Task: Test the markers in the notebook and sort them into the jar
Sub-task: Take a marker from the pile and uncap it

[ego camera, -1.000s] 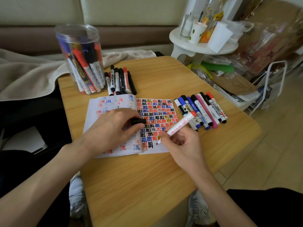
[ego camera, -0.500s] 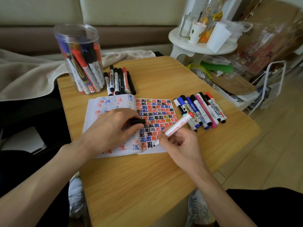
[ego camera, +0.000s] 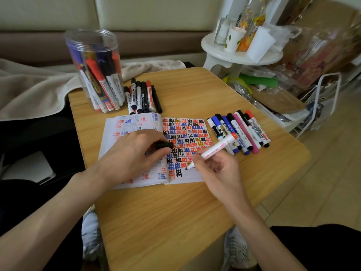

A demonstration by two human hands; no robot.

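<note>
R hand (ego camera: 218, 173) pinches white-barrelled marker w/ orange end (ego camera: 215, 149), tip on open lined paper notebook (ego camera: 193, 178) just left of grip. L hand (ego camera: 132, 153) grips small black cap (ego camera: 164, 145) – clear plastic jar (ego camera: 93, 47) well beyond it.

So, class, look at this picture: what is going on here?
The right hand grips a white marker, its tip on the open notebook among coloured test marks. The left hand rests on the notebook and pinches a black cap. More markers lie beside it; others stand in the jar.
</note>
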